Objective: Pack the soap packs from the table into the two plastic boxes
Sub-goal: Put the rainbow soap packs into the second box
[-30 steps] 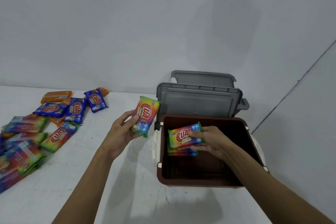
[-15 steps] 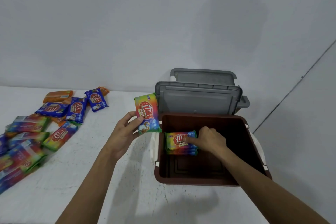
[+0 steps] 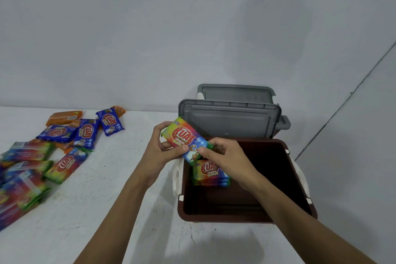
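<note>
Head: soap pack (image 3: 186, 139) in left hand (image 3: 159, 153)

- Plain pale grey wall (image 3: 192, 28) behind, with a soft shadow on it
- White table (image 3: 96, 210), scuffed and speckled
- Dark slanting seam (image 3: 347, 100) at right

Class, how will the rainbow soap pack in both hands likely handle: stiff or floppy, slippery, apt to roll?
Likely stiff: the pack looks flat though held only at its ends. Glossy, so maybe slippery. Flat sides: unlikely to roll.
</note>
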`<state>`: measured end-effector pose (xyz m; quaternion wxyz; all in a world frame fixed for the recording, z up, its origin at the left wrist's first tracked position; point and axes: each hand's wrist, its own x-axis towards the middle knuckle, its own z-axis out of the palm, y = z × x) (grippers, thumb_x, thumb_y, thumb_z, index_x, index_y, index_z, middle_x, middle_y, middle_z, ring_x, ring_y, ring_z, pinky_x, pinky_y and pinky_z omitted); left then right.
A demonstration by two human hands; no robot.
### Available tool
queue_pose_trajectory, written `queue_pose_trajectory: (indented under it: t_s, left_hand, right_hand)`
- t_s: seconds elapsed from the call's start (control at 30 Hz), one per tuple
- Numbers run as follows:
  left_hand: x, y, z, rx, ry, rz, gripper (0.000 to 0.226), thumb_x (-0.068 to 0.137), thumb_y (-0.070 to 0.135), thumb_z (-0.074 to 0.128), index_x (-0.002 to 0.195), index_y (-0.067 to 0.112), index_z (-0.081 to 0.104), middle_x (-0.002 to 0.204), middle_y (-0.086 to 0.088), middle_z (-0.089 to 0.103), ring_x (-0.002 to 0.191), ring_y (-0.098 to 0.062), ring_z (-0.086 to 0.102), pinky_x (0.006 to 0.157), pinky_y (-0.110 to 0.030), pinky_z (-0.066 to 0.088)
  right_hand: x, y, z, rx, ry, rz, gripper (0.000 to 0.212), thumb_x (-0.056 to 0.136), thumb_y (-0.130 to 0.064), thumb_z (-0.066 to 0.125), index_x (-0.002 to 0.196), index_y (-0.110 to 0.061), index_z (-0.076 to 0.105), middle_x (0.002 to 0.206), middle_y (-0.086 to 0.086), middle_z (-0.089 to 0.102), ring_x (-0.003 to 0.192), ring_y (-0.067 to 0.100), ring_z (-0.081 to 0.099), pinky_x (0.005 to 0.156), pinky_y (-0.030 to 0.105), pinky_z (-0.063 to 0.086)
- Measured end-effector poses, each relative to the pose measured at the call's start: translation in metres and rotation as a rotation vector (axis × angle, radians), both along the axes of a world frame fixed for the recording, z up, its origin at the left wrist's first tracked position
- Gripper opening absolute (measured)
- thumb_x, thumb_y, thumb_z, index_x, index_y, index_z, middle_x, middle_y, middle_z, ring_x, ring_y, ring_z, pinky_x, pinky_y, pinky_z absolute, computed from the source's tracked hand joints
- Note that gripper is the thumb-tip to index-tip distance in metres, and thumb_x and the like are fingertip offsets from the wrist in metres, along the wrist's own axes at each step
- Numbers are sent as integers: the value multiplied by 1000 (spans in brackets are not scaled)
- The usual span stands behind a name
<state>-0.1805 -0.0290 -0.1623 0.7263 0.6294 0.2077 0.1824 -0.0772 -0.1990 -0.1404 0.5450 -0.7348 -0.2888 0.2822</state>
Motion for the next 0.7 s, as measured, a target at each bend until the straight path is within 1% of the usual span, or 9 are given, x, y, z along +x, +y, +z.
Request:
queue_pose_trajectory:
  t_s: [0.07,0.13,0.2,0.27,0.37,0.43,0.5,0.6,0.7]
  left_hand:
    - [3,-1,2,47,13,19,61,68,26,76,120,38,45,112,2,62,101,-19,66,67,-24,58]
    - [4,-1,6,108,32,14,49,73,32,72,115,33,48,109,4,65,98,-15,68,66,-21,56]
    - [3,2,8,212,88,-17,39,77,41,67,111,30,52,108,6,67,97,-15,67,66,-18,55]
    - [3,4,8,296,138,-50,35,77,47,61,108,31,56,106,11,67,99,-10,65,67,-15,54]
    - [6,3,2,460,176,-47,27,86,46,57,106,30,64,106,15,66,101,-3,61,75,-17,49]
    - [8,5,-9,567,205,4,19,92,41,57,107,32,64,110,18,63,98,1,59,73,-13,44]
    - [10,6,-19,631,232,26,19,93,40,56,110,35,63,114,18,57,96,5,56,72,-9,40]
    - [10,7,-30,640,264,-17,28,96,41,49,119,33,63,119,14,60,96,6,55,74,-8,40]
    - [10,7,-32,614,261,-33,40,95,48,43,126,32,61,120,15,61,96,8,55,76,-6,38]
  right_hand:
    - [4,-1,-2,18,54,-30,11,87,-32,72,90,-21,69,92,-1,75,80,10,72,69,29,56]
    - [9,-1,-4,97,186,-73,10,89,-24,70,89,-15,65,93,4,74,81,13,71,67,29,55]
    - [14,-3,-6,181,345,-140,6,93,-16,64,91,-12,60,98,9,73,84,17,70,64,29,54]
    - [21,-6,-8,193,430,-187,5,95,-15,60,97,-10,60,102,12,72,87,18,71,65,30,56]
    - [34,-16,-12,146,437,-204,11,96,-15,60,99,-5,60,103,14,72,87,20,72,68,32,58]
    - [39,-23,-14,91,397,-203,12,95,-15,61,96,-4,60,102,16,73,87,20,73,66,30,58]
    - [42,-29,-19,19,359,-194,12,94,-16,63,94,-4,60,101,16,73,87,19,74,62,27,57]
    - [43,-33,-30,-78,349,-145,16,94,-18,64,98,-3,62,104,15,72,91,18,74,66,29,58]
    - [41,-29,-43,-144,372,-139,18,94,-17,64,104,-2,62,106,15,71,93,20,73,69,29,60]
